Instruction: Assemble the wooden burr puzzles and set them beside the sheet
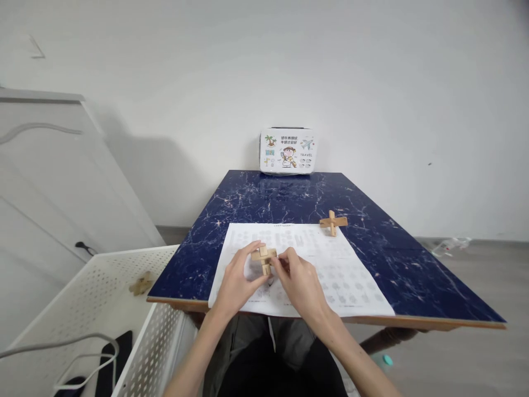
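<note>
A light wooden burr puzzle (264, 255), made of crossed sticks, is held above a printed sheet between both hands. My left hand (235, 281) grips it from the left, with fingers at its top and thumb near its lower end. My right hand (301, 278) pinches at the puzzle's right side with thumb and forefinger; whether a separate stick is between them I cannot tell. The white instruction sheet (347, 281) lies flat beneath, printed with rows of small diagrams. A second, darker wooden cross puzzle (333, 222) rests at the sheet's upper right corner.
The blue marbled table (264, 201) carries a white cartoon-printed case (288, 151) at its far edge against the wall. To the left stands a white perforated basket (142, 342) containing another wooden puzzle (141, 283), a cable and dark objects. Clear plastic (451, 246) lies on the right floor.
</note>
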A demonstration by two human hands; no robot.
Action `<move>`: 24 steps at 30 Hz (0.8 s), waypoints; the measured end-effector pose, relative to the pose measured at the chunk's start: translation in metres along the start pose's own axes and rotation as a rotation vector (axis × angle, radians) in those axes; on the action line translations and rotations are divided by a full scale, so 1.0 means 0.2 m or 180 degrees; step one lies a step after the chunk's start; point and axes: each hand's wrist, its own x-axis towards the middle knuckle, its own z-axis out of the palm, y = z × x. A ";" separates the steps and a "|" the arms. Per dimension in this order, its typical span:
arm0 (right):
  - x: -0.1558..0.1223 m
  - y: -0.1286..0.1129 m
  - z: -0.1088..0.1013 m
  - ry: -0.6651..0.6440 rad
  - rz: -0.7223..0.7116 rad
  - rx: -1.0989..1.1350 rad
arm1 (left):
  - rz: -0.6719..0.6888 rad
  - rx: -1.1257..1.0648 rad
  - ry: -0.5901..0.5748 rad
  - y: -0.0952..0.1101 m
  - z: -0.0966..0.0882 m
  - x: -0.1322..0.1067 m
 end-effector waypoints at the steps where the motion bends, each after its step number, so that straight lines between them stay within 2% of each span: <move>1: 0.00 0.00 0.00 0.0016 -0.0020 -0.0046 | 0.0021 0.0073 0.0010 0.00 0.00 0.00; 11: -0.02 -0.01 0.06 0.0086 -0.0048 -0.0672 | 0.0199 0.0180 -0.0151 -0.01 0.02 -0.02; 24: -0.02 -0.01 0.05 0.0084 -0.0277 -0.0805 | 0.0200 0.0168 -0.0153 0.01 0.01 -0.01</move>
